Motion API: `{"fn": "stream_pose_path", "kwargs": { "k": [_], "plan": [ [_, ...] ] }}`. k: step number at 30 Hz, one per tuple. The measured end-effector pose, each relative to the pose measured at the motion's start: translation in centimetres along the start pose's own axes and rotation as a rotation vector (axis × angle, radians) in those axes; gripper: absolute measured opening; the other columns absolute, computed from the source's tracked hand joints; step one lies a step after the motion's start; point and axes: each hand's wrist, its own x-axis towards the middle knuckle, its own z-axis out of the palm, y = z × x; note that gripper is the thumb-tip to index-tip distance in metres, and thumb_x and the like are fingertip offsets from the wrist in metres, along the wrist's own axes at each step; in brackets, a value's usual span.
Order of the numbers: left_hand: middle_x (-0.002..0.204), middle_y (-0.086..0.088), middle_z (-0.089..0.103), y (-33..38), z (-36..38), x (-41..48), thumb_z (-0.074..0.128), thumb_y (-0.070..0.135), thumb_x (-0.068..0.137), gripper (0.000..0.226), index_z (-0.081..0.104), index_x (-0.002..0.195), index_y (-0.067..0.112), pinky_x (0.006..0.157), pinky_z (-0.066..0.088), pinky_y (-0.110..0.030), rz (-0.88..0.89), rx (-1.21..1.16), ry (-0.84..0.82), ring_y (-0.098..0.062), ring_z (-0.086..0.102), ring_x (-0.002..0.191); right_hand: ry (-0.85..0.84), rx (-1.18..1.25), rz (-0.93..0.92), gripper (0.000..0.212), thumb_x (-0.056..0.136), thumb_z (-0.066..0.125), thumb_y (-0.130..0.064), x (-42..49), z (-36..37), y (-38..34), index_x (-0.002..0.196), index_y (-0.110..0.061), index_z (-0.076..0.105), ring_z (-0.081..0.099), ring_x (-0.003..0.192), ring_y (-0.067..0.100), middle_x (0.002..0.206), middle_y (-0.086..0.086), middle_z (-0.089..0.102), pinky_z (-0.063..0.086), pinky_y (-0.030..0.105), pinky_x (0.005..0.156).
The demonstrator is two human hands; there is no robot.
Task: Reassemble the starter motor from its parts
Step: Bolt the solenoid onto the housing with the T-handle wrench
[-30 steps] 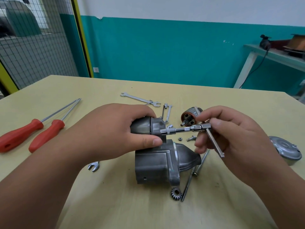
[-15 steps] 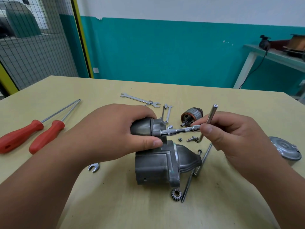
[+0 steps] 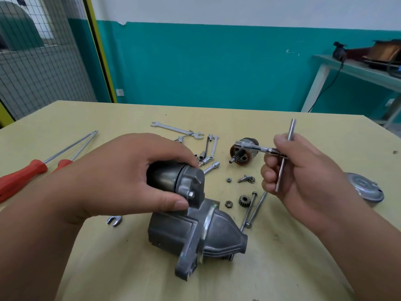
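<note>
The grey starter motor housing [image 3: 208,231] lies on the table in front of me. Its solenoid cylinder [image 3: 169,177] sits on top, gripped by my left hand [image 3: 121,174], thumb next to a small bolt head [image 3: 191,194]. My right hand [image 3: 303,170] holds a chrome T-handle socket wrench [image 3: 282,155] lifted away to the right, its socket end pointing left over the armature [image 3: 243,152]. A small pinion gear [image 3: 244,200], two nuts [image 3: 228,204], a small bracket [image 3: 246,178] and two long through bolts [image 3: 253,209] lie between the housing and my right hand.
Two red-handled screwdrivers [image 3: 32,168] lie at the left. Spanners [image 3: 175,129] and loose sockets [image 3: 211,167] lie behind the motor, another spanner end [image 3: 114,220] by my left wrist. A round metal end cover [image 3: 364,187] sits at the right. A shelf [image 3: 355,66] stands by the wall.
My right hand has pulled the T-handle wrench off the solenoid bolt and moved it up and to the right. The housing has turned a little, and the gear lies farther back.
</note>
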Motion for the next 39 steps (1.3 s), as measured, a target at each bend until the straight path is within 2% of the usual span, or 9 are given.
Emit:
{"fn": "stream_pose_path", "kwargs": {
  "k": [5,8,12,19,23,27,30,34,39],
  "plan": [
    [0.114,0.026,0.068,0.0,0.2,0.1,0.072,0.069,0.069,0.057,0.063,0.123,0.053,0.088,0.056,-0.037,0.008,-0.011,0.021,-0.004,0.064,0.110,0.014,-0.255,-0.008,0.028,0.101,0.065,-0.030,0.0,0.0,0.0,0.079,-0.014,0.055,0.043,0.046,0.014,0.066,0.006,0.052,0.030,0.024,0.035],
    [0.107,0.020,0.069,0.3,0.4,0.3,0.077,0.061,0.072,0.046,0.074,0.112,0.039,0.086,0.057,-0.042,0.058,0.002,0.090,-0.010,0.067,0.106,-0.015,-0.709,-0.045,0.022,0.101,0.063,-0.037,0.0,0.1,-0.2,0.081,-0.027,0.060,0.045,0.039,0.017,0.057,0.002,0.062,0.032,0.023,0.037],
    [0.108,0.023,0.064,0.5,0.3,0.4,0.076,0.062,0.071,0.045,0.070,0.111,0.042,0.084,0.056,-0.039,0.036,-0.011,0.098,-0.008,0.065,0.107,-0.011,-0.949,0.018,0.014,0.100,0.058,-0.029,1.3,0.1,0.3,0.101,-0.041,0.065,0.047,0.036,0.010,0.066,0.001,0.069,0.035,0.022,0.036],
    [0.120,0.039,0.058,1.0,0.3,0.7,0.051,0.092,0.061,0.073,0.044,0.129,0.067,0.094,0.051,-0.026,-0.131,0.134,-0.058,0.011,0.054,0.113,-0.024,-1.209,0.123,0.015,0.092,0.057,-0.016,3.9,0.6,1.5,0.099,-0.017,0.069,0.047,0.041,0.016,0.070,0.004,0.062,0.036,0.023,0.044],
    [0.110,0.037,0.063,1.5,0.3,0.8,0.047,0.095,0.054,0.074,0.051,0.120,0.064,0.084,0.053,-0.027,-0.190,0.174,-0.080,0.009,0.058,0.101,-0.101,-1.434,0.132,0.013,0.095,0.057,-0.017,4.5,1.2,1.1,0.093,-0.018,0.069,0.054,0.036,0.015,0.072,0.010,0.072,0.034,0.017,0.032],
    [0.104,0.033,0.065,1.8,0.3,0.8,0.046,0.096,0.053,0.076,0.055,0.118,0.058,0.082,0.051,-0.026,-0.193,0.224,-0.063,0.007,0.057,0.100,-0.140,-1.599,0.096,0.015,0.099,0.057,-0.023,4.6,1.7,0.9,0.096,-0.014,0.069,0.057,0.047,0.016,0.085,0.011,0.073,0.039,0.022,0.041],
    [0.099,0.029,0.066,2.1,0.7,0.8,0.046,0.093,0.058,0.071,0.059,0.115,0.053,0.080,0.052,-0.029,-0.136,0.277,0.015,0.002,0.055,0.099,-0.110,-1.505,-0.014,0.017,0.099,0.065,-0.036,3.9,1.0,0.2,0.085,-0.027,0.064,0.057,0.048,0.007,0.075,-0.003,0.069,0.039,0.025,0.046],
    [0.094,0.031,0.059,1.9,1.3,1.2,0.051,0.084,0.064,0.060,0.060,0.112,0.048,0.076,0.047,-0.024,-0.072,0.333,0.082,-0.001,0.049,0.095,-0.288,-1.017,-0.065,0.015,0.098,0.070,-0.030,1.9,0.6,-1.2,0.083,-0.033,0.067,0.048,0.039,0.003,0.073,-0.001,0.076,0.037,0.020,0.037],
    [0.095,0.039,0.053,1.7,1.2,1.3,0.053,0.085,0.061,0.062,0.050,0.114,0.053,0.077,0.043,-0.018,-0.075,0.327,0.060,-0.001,0.047,0.096,-0.303,-0.955,-0.315,0.019,0.088,0.081,-0.018,0.6,0.6,-3.4,0.081,-0.032,0.069,0.062,0.054,0.001,0.071,-0.005,0.076,0.039,0.008,0.043]
  ]
}}
